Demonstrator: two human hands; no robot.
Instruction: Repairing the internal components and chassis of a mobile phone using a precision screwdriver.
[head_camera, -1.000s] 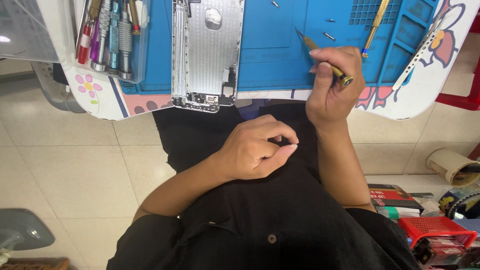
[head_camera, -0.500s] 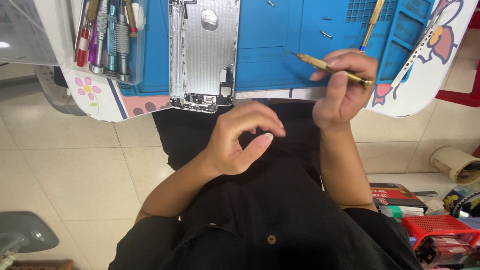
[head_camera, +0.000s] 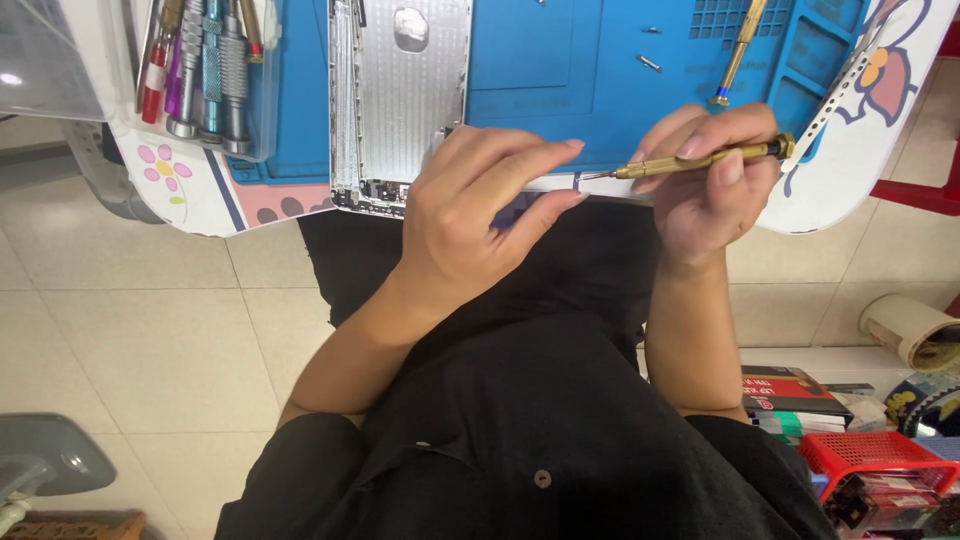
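Both hands have come up from the lap and closer to the blue mat (head_camera: 560, 70) since a moment ago. The left hand (head_camera: 480, 215) now sits just below the mat's near edge, with its fingers (head_camera: 530, 160) stretched out and a bit apart. I cannot see anything in it. The right hand (head_camera: 705, 185) is beside it, also at the mat's near edge. It grips a thin gold screwdriver (head_camera: 700, 160) tight between thumb and fingers, lying flat, its sharp tip pointing at the left fingertips.

It looks like the step is getting the tip ready, maybe for a tiny screw. The next move likely needs a slow, steady touch.

On the mat lies the silver phone shell (head_camera: 400, 110), open and face up, its bottom end hanging over the near edge. Two small screws (head_camera: 648, 62) lie farther back on the mat. More screwdrivers (head_camera: 205, 65) stand in a clear tray at the mat's left side.
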